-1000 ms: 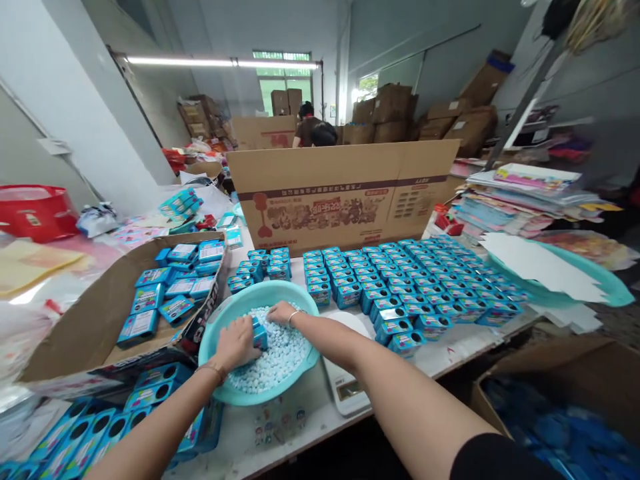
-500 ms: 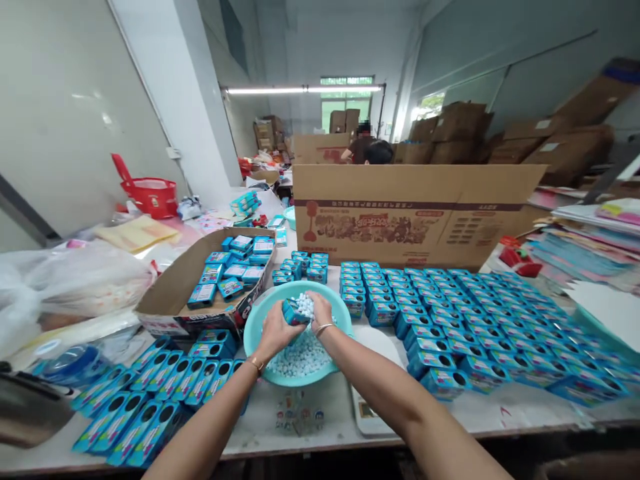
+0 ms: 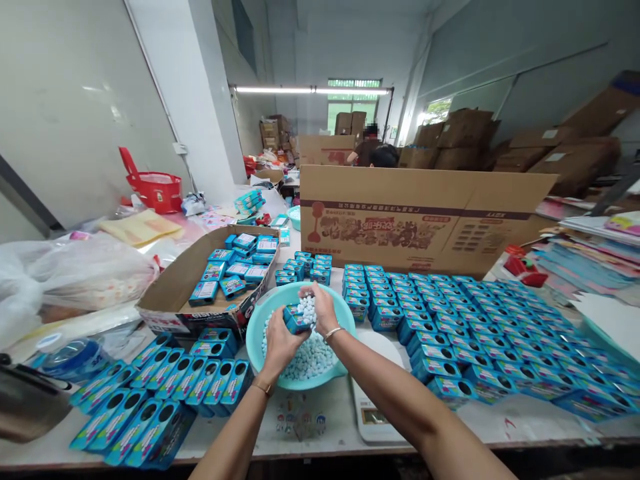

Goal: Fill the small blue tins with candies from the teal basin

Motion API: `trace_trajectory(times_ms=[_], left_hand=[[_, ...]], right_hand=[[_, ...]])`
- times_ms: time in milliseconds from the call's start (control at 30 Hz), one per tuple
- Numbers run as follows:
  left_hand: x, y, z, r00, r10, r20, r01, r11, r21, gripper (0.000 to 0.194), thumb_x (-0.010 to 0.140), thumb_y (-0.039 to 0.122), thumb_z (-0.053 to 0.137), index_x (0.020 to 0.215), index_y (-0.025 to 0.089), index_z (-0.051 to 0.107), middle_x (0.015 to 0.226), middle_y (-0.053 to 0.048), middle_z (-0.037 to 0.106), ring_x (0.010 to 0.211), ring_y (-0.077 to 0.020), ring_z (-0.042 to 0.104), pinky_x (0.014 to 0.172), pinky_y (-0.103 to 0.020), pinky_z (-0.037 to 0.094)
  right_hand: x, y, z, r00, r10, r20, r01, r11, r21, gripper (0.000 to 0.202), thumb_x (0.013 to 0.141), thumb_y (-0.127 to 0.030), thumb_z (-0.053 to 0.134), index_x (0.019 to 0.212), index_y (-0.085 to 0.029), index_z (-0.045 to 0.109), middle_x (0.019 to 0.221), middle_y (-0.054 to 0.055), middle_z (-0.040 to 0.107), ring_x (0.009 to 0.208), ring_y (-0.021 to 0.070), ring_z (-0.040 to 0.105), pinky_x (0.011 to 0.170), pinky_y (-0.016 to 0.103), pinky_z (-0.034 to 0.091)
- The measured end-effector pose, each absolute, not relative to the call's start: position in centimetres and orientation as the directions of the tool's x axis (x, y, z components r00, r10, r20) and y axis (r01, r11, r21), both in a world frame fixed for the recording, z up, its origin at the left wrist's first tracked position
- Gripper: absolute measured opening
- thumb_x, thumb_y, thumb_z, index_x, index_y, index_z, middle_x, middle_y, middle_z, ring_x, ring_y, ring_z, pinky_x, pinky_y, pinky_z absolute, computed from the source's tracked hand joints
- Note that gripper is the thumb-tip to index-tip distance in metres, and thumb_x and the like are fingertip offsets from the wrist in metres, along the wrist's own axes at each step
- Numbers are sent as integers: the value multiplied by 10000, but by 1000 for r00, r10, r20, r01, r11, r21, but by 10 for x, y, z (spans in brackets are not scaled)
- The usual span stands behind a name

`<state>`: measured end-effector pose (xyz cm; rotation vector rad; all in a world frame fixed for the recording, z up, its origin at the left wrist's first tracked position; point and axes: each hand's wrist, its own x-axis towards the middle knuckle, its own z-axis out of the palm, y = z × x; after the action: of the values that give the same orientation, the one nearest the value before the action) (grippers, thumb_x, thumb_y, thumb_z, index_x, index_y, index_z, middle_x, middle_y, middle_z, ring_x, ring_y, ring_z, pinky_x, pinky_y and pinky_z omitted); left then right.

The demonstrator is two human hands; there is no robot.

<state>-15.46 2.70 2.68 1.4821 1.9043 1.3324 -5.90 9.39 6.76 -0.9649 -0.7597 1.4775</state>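
In the head view, my left hand [image 3: 279, 345] grips a small blue box [image 3: 296, 321], tilted above a turquoise basin [image 3: 347, 312]. My right hand [image 3: 325, 312] is curled around a heap of small white balls [image 3: 307, 308] and presses them to the box's end facing it. How many balls are inside the box is hidden. More pale balls [image 3: 314, 363] lie in the basin below both hands. Blue boxes with round holes [image 3: 205, 381] stand in rows to the left of the basin.
Many blue boxes [image 3: 440, 350] fill the table's right side. A white scale [image 3: 377, 432] sits beside the basin. An open carton [image 3: 165, 301] of blue boxes lies left, and a large cardboard panel [image 3: 400, 187] stands behind. A person [image 3: 369, 148] is beyond it.
My right hand has turned and curled further over the balls at the box's end. The view has shifted slightly; the left hand still holds the box.
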Motion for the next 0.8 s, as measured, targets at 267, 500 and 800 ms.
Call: trace_trajectory(times_ms=[267, 500, 800], left_hand=[[-152, 26, 35, -354, 914, 196, 460, -12, 888, 730, 520, 382, 823, 1145, 166, 513, 1116, -126, 652, 1095, -342, 625, 993, -481, 456], [-150, 25, 37, -366, 916, 162, 386, -9, 922, 737, 478, 371, 839, 1117, 162, 538, 1032, -93, 671, 979, -316, 653, 923, -496, 495], [-152, 22, 41, -362, 915, 176, 281, -72, 957, 714, 479, 354, 863, 1095, 165, 557, 973, -52, 673, 907, -260, 649, 869, -431, 518]], right_hand=[[-56, 99, 75, -30, 987, -155, -471, -151, -869, 398, 782, -535, 678, 640, -164, 697, 604, 47, 691, 677, 197, 667, 758, 322, 515], [-52, 103, 81, -19, 968, -251, -545, -221, -809, 352, 841, -394, 616, 569, -180, 681, 572, 47, 696, 651, 197, 686, 759, 315, 521], [-48, 97, 85, -136, 978, -156, -499, -203, -842, 348, 746, -514, 718, 624, -189, 714, 668, 59, 738, 815, 242, 723, 896, 372, 506]])
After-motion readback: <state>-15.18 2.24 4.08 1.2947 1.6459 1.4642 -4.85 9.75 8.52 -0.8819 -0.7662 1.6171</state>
